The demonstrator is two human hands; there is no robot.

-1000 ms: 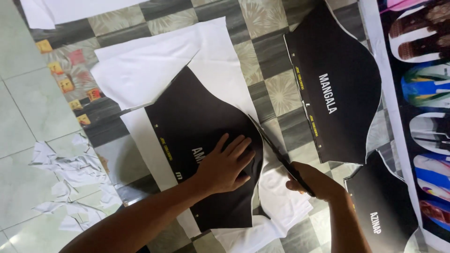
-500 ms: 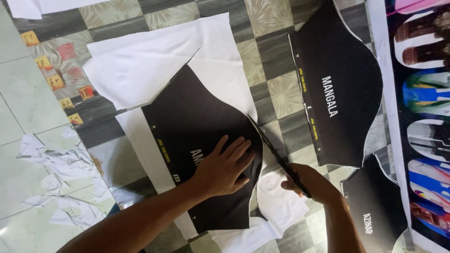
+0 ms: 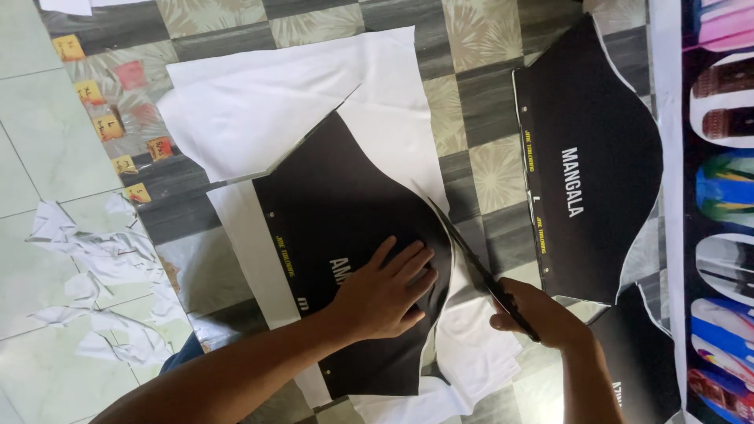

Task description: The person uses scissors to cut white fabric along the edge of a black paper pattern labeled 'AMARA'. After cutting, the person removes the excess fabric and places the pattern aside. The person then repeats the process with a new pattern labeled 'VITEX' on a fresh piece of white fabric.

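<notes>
The black curved pattern piece lies flat on white fabric spread over the checkered floor, directly beneath your left hand, whose fingers are spread wide and pressing it down, gripping nothing. Just beside that hand, your right hand is closed around the handles of the scissors, whose blades run along the pattern's curved edge. Beyond your right hand lies a second black pattern piece. Well away from your left hand, white scraps litter the tiles.
</notes>
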